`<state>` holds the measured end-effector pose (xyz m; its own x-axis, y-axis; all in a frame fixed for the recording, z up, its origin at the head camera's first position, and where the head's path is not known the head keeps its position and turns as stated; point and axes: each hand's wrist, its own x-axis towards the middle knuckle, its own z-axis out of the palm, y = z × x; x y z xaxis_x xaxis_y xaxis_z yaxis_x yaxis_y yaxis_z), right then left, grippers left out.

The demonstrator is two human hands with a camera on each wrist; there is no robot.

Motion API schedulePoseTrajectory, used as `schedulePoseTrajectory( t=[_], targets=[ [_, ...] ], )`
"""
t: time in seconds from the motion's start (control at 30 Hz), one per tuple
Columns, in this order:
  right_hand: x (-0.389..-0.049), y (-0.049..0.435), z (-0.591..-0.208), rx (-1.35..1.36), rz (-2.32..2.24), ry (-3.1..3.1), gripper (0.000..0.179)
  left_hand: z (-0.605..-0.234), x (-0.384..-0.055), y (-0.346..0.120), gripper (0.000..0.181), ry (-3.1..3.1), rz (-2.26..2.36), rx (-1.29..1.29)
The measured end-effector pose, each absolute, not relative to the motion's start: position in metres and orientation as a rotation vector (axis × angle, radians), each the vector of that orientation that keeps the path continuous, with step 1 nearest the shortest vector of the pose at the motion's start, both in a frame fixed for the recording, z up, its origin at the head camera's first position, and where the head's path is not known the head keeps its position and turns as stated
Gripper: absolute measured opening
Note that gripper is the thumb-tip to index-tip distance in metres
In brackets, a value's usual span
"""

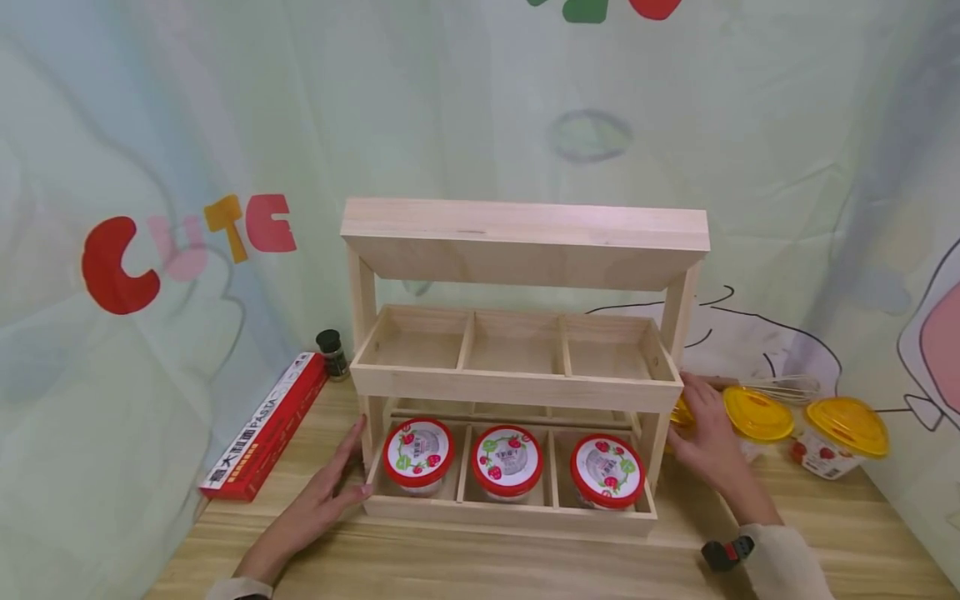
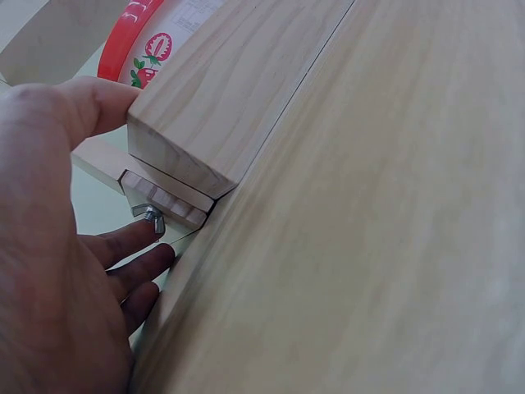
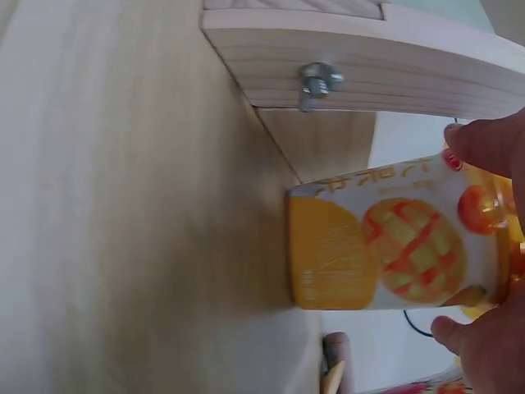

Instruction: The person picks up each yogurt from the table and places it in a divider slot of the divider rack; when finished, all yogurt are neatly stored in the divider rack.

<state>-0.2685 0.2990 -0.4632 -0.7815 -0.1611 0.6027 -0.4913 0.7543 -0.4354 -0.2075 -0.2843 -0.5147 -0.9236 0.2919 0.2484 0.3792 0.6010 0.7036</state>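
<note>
A two-tier wooden rack [image 1: 517,387] stands in the middle of the head view, a slanted board across its top. Three tubs with red-rimmed strawberry lids [image 1: 507,461] sit one to a compartment in its lower tray; the upper tray's three compartments hold nothing. At the lower tray's left end is my left hand [image 1: 318,502], its thumb touching the front corner and its fingers loosely bent near a wing nut [image 2: 152,215]. My right hand [image 1: 708,433] grips a yellow-lidded tub [image 3: 402,246] beside the rack's right leg, thumb and fingers on opposite sides. The rack partly hides this tub in the head view.
Two more yellow-lidded tubs [image 1: 759,414] stand at the right, with a whisk [image 1: 783,387] behind them. A red pasta box [image 1: 266,429] and a small black-capped jar [image 1: 332,354] are on the left. A printed curtain [image 1: 480,100] hangs behind the table.
</note>
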Motion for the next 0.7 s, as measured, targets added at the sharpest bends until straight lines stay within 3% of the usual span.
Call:
schedulePoseTrajectory(
  t=[0.5,0.7],
  targets=[
    [-0.267,0.300,-0.473,0.405,0.852,-2.280,0.051,-0.514,-0.207,-0.282,0.094,-2.689,-1.254,-0.590],
    [-0.264,0.301,-0.461,0.427,0.862,-2.239,0.052,-0.514,-0.206,-0.284,0.093,-2.670,-1.283,-0.592]
  ],
)
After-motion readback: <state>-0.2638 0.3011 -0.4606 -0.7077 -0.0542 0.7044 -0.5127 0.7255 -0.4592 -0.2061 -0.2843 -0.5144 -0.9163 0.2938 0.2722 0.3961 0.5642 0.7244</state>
